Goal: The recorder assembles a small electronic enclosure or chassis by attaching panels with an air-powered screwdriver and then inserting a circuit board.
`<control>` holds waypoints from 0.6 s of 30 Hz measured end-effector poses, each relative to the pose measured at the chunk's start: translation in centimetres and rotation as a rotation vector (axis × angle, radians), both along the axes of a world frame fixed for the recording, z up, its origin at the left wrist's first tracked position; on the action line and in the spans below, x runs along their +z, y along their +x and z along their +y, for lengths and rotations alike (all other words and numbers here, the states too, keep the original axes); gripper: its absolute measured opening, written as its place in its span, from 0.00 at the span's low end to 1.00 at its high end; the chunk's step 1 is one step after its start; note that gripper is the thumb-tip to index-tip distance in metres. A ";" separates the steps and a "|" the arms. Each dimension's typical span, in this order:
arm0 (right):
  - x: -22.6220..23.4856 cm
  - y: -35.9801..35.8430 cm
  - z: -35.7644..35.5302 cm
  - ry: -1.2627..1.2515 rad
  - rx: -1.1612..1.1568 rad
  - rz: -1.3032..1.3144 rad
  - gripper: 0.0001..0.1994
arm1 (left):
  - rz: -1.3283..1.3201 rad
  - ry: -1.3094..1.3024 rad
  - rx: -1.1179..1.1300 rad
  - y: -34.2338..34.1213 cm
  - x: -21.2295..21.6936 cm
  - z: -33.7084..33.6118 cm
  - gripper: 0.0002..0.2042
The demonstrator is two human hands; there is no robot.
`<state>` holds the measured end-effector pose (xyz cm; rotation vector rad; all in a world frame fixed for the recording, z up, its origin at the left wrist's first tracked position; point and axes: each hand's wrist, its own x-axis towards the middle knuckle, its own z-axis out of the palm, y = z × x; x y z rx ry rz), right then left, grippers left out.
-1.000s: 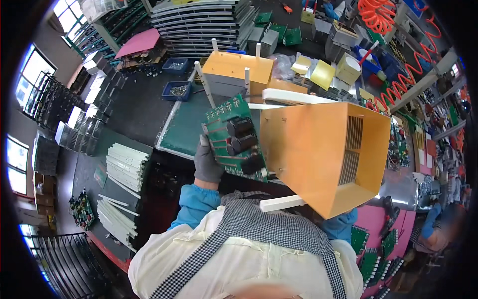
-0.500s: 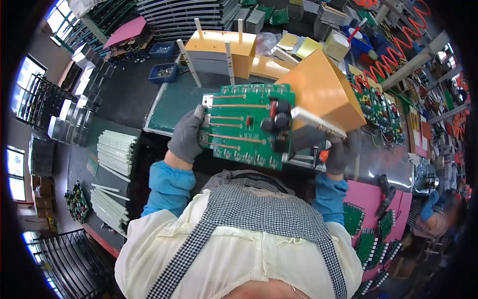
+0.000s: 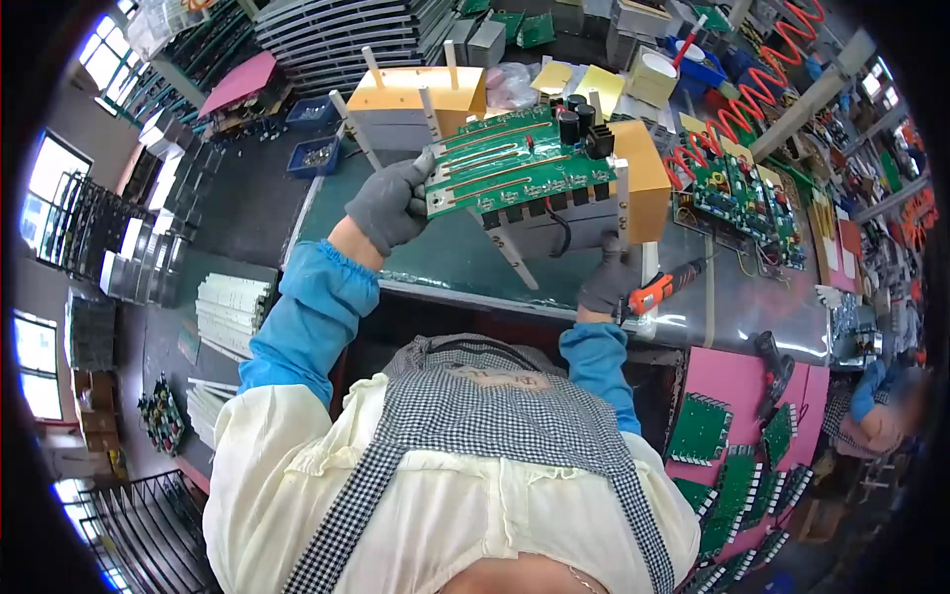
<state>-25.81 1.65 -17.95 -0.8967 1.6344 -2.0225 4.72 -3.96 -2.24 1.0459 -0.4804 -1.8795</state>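
My left hand (image 3: 389, 206), in a grey glove, grips the left edge of a green circuit board (image 3: 515, 163) with black capacitors at its right end. The board lies on top of an orange and grey metal housing (image 3: 633, 178) with white posts. My right hand (image 3: 606, 282), also gloved, holds the lower right side of that housing above the green bench mat (image 3: 435, 252). An orange electric screwdriver (image 3: 661, 287) lies on the bench just right of my right hand.
A second orange housing (image 3: 411, 94) with white posts stands behind. More green boards (image 3: 737, 193) lie to the right under red coiled hoses (image 3: 762, 89). Pink trays with boards (image 3: 722, 436) sit lower right, near another person (image 3: 886, 416). White stacked parts (image 3: 230, 307) are on the left.
The board and housing have moved away from my body and down toward the bench. The housing now sits upright under the board, and my arms are stretched further forward.
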 end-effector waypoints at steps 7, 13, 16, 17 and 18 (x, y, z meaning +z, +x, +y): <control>-4.4 1.4 -0.5 0.038 -0.108 -0.001 0.21 | -0.146 0.032 -0.020 -2.2 1.5 -4.2 0.10; -8.4 1.9 2.8 -0.002 -0.081 -0.220 0.22 | -0.199 -0.138 -0.273 -6.0 0.6 -4.5 0.12; -9.8 1.8 3.3 0.004 -0.057 -0.151 0.21 | -0.212 -0.196 -0.298 -6.9 0.4 -5.1 0.13; -10.1 1.7 3.4 0.001 -0.033 -0.125 0.21 | -0.202 -0.195 -0.271 -6.9 0.5 -5.4 0.13; -10.3 1.7 3.3 0.035 -0.010 -0.133 0.22 | -0.220 -0.215 -0.279 -6.7 0.5 -5.7 0.14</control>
